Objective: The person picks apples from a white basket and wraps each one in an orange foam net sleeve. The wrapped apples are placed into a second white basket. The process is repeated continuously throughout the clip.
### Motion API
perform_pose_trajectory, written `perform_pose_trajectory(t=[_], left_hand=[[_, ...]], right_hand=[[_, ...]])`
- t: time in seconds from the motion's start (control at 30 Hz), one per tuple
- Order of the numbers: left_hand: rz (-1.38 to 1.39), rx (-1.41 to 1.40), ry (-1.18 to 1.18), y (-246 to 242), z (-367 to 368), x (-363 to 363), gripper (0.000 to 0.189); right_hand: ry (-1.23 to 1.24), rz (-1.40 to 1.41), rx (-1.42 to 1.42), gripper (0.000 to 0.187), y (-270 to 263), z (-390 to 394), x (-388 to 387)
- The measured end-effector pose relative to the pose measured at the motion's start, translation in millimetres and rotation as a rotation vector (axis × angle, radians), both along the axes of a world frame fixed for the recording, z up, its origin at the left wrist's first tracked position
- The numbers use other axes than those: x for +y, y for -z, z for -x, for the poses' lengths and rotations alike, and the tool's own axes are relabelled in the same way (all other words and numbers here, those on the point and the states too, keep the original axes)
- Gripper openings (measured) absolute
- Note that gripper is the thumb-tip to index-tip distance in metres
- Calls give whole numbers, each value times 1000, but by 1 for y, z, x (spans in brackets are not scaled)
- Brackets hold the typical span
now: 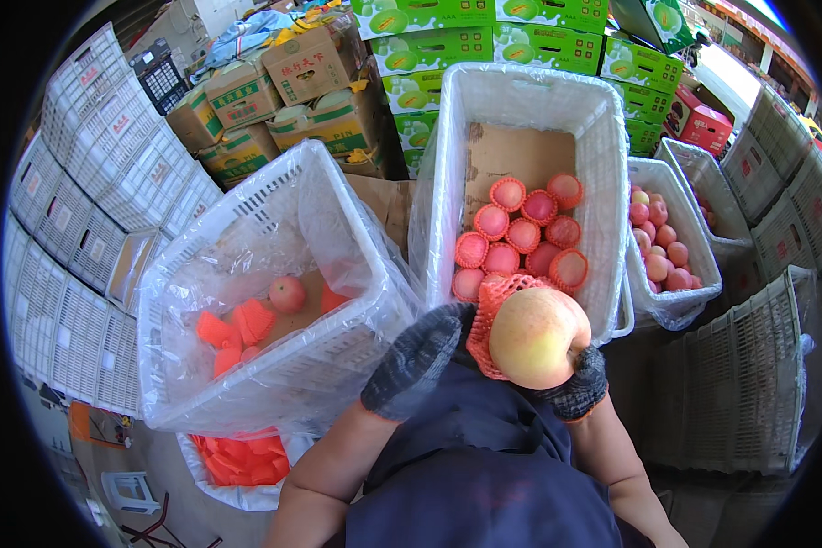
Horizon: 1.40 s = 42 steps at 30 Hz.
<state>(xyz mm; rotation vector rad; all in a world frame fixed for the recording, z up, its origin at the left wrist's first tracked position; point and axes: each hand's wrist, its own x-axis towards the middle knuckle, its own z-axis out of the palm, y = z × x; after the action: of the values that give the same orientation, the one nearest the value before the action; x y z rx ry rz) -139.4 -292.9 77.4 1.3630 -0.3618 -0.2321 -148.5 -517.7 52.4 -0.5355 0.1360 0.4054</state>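
Observation:
My right hand (pixel 577 390), in a dark knit glove, grips a large yellow-pink apple (pixel 540 335) at its lower right. Against the apple's left side lies a coral foam net sleeve (pixel 483 329), partly behind the fruit. My left hand (pixel 418 359), gloved too, touches or nearly touches the sleeve's left edge; its fingers are partly hidden, so its hold is unclear. Beyond both hands, a white plastic crate (pixel 452 171) lined with clear film holds several netted apples (pixel 522 235) on cardboard. A tilted lined crate (pixel 377 274) at left holds a bare apple (pixel 288 294) and foam sleeves (pixel 253 322).
Below the left crate, a lined container (pixel 246 496) holds red-orange foam sleeves (pixel 243 460). More apples fill a crate (pixel 709 284) at right. Stacked crates (pixel 109 137) stand on both sides, with green fruit cartons (pixel 431 48) and brown cartons (pixel 243 96) behind. A stool (pixel 130 490) stands lower left.

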Motion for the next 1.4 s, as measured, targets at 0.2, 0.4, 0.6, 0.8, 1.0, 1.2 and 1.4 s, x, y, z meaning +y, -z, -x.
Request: perform_pose_trajectory(t=[0.2, 0.4, 0.6, 0.8, 1.0, 1.2, 1.4], left_hand=[[-461, -572, -28, 101, -3, -62, 36], [342, 387, -156, 100, 17, -8, 25], [-63, 196, 144, 89, -4, -28, 48], [-103, 100, 256, 112, -13, -38, 51], [-213, 119, -563, 82, -5, -29, 14], [-651, -693, -513, 43, 4, -30, 25], [-305, -630, -413, 58, -5, -32, 74]], right_hand=[[-198, -196, -53, 73, 22, 29, -9], [-98, 430, -265, 82, 11, 21, -10], [-118, -129, -51, 80, 29, 15, -18], [-103, -90, 49, 75, 27, 15, -10], [-47, 553, -368, 85, 17, -7, 1], [394, 1251, -668, 96, 31, -12, 21], [190, 271, -329, 67, 18, -1, 18]])
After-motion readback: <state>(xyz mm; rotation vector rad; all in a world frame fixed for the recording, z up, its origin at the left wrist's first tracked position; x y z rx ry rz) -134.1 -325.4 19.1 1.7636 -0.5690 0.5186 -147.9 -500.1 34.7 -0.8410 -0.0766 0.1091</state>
